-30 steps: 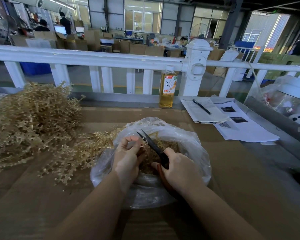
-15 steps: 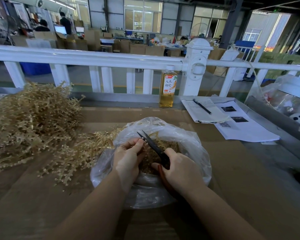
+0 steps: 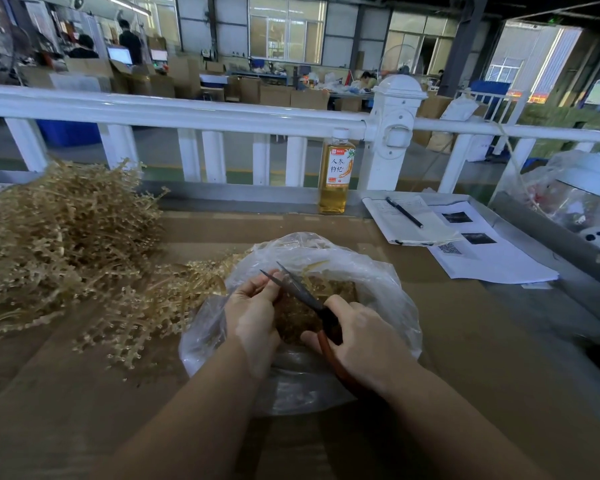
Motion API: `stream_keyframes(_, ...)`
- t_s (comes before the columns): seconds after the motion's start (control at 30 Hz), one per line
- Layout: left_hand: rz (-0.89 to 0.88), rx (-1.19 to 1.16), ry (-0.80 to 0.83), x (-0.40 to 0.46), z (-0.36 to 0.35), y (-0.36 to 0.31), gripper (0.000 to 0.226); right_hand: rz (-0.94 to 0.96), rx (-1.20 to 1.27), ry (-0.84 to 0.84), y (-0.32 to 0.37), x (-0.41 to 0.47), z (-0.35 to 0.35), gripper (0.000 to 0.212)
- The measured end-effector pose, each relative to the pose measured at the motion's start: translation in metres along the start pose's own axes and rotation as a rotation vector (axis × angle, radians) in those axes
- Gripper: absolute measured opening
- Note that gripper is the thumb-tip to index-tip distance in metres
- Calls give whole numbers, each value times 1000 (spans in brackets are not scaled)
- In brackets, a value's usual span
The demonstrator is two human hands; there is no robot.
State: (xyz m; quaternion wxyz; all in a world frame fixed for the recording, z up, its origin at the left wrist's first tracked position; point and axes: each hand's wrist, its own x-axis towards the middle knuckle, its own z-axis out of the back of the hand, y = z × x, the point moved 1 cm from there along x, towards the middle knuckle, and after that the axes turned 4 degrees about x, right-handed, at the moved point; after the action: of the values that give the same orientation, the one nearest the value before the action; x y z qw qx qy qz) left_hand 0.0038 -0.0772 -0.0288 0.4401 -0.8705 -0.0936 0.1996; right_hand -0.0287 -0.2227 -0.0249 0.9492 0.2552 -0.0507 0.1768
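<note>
A: Where are the scissors [image 3: 302, 289]?

B: In the right hand [image 3: 357, 337], over the mouth of the clear plastic bag [image 3: 388, 299]. Its fingers [image 3: 340, 303] are curled round the red handles. The dark blades point up and to the left, parted a little at the tips.

A: And the left hand [image 3: 253, 313]?

B: Just left of the blades, also over the bag. Its fingers [image 3: 253, 284] are curled and bunched, with the thumb against the blade tips. I can't tell whether a bit of stem sits between them; it's too small to make out.

A: What's in the bag?

B: A heap of short golden-brown clippings [image 3: 293, 320], lying under both hands. The bag sits on the cardboard-covered desk [image 3: 499, 341], near the middle.

A: And the uncut stuff?

B: A big pile of dry, pale gold branching sprigs [image 3: 59, 244] fills the left of the desk. Its loose end reaches right up to the bag's left side.

A: Anything else?

B: A bottle of amber drink [image 3: 335, 174] stands upright at the far edge, against the white railing [image 3: 187, 112]. To its right lies an open notebook [image 3: 409, 226] with a black pen [image 3: 404, 212] on it. Beside that are printed sheets [image 3: 492, 261] with photos and a QR code. At the far right a white-lidded jar [image 3: 589, 178] sits inside another clear bag, rather blurred.
</note>
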Motion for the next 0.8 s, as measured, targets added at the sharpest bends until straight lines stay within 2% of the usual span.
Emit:
stream_keyframes(0.3, 63, -120, 32, -1, 0, -5, 20, 2, -53, 0, 0, 0, -4, 46)
stream_keyframes(0.8, 131, -49, 49, 5, 3, -4, 18, 42, -34, -47, 6, 8, -8, 34)
